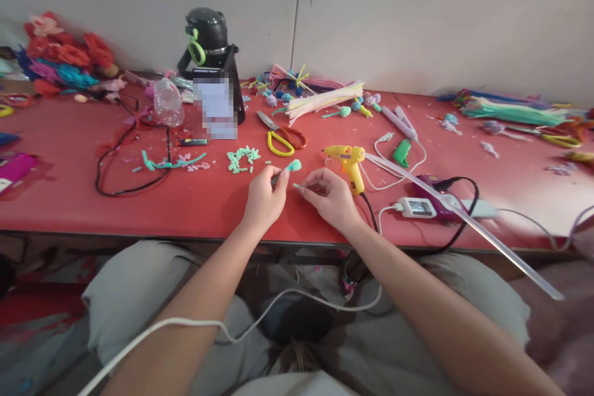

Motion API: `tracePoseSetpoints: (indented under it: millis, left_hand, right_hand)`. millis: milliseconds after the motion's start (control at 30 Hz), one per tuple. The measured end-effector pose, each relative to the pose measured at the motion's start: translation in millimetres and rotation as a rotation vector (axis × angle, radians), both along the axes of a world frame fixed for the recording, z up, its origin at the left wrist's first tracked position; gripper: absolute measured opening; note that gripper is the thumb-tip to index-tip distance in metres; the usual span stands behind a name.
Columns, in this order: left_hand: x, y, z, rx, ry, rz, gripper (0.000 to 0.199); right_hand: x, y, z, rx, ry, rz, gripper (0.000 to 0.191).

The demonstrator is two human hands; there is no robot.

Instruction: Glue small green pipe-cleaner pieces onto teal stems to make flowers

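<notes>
My left hand (265, 196) is closed, pinching a small mint-green fuzzy pipe-cleaner ball (294, 165) that shows above the thumb. Close by on the right, my right hand (333, 198) holds a tiny light-green snippet of pipe cleaner (296, 185) between thumb and fingertips. The ball and the snippet are apart. Beyond my left hand lies a loose heap of cut mint-green pieces (242, 159). Scissors (283, 136) with yellow and orange handles rest behind it. A yellow glue gun (349, 164) lies just right of my right hand, with a long clear glue stick (464, 216) reaching out from it.
The red table (204, 207) carries a black bottle (208, 31) with a phone before it, a clear plastic container (167, 103) and a black cable. Pipe-cleaner bundles (325, 102) lie at the back. A purple power strip (434, 195) and a white cable are at right.
</notes>
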State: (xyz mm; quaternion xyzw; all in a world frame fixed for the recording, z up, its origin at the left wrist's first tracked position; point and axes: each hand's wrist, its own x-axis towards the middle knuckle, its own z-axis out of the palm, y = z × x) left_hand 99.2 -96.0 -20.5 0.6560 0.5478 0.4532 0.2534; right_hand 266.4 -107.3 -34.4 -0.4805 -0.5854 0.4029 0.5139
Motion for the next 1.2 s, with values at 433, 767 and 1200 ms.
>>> tracePoseSetpoints:
  millis: [433, 767, 1200]
  left_hand:
    - [6.7, -6.6, 4.0, -0.036, 0.331, -0.041, 0.022]
    - [3.7, -2.0, 6.0, -0.080, 0.115, -0.006, 0.028]
    - [3.9, -4.0, 4.4, -0.088, 0.121, -0.069, 0.031]
  right_hand:
    - [-7.3, -0.5, 4.3, 0.003, -0.007, -0.037, 0.022]
    - [-8.1, -5.3, 6.2, 0.038, -0.086, -0.018, 0.011]
    - [-9.1, -4.3, 8.9, 0.050, -0.110, -0.011, 0.016]
